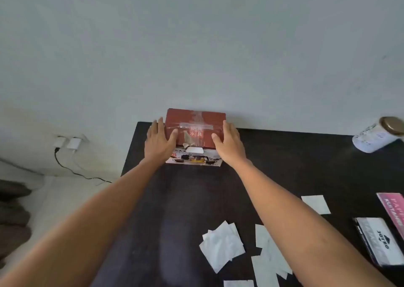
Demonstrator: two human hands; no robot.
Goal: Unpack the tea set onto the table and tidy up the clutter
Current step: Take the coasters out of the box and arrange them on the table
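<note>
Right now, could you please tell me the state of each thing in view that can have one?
Red tea set box: closed, taped shut, upright at the table's far edge against the wall.
Left hand: open, flat against the box's left side.
Right hand: open, flat against the box's right side.
White canister: lidded, appears tilted.
White paper pieces: scattered loose on the dark table.
Chargers: plugged into the wall.
</note>
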